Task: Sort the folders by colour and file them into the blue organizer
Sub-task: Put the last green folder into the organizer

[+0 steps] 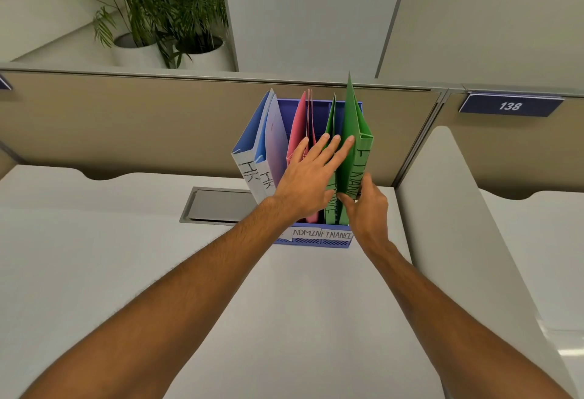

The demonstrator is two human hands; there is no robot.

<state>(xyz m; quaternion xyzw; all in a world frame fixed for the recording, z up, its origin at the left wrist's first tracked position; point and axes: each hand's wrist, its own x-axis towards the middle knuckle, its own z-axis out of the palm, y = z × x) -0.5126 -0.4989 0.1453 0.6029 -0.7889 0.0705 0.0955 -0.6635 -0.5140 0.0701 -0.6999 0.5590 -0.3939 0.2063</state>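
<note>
Looking through the head camera, I see the blue organizer (335, 242) at twelve o'clock on the desk (284, 304), with blue folders (252, 136) at its nine o'clock side, pink folders (297, 127) in the middle and green at three o'clock. The left hand (308, 182) lies flat, fingers straight and slightly spread across the pink and green folders. The right hand (368, 206) pinches the tall green folder (354, 133) low on its spine, with thumb and fingers on either side.

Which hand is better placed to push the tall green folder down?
Probably right. The right hand pinches the tall green folder at its spine; the left hand only lies flat against its side.
</note>
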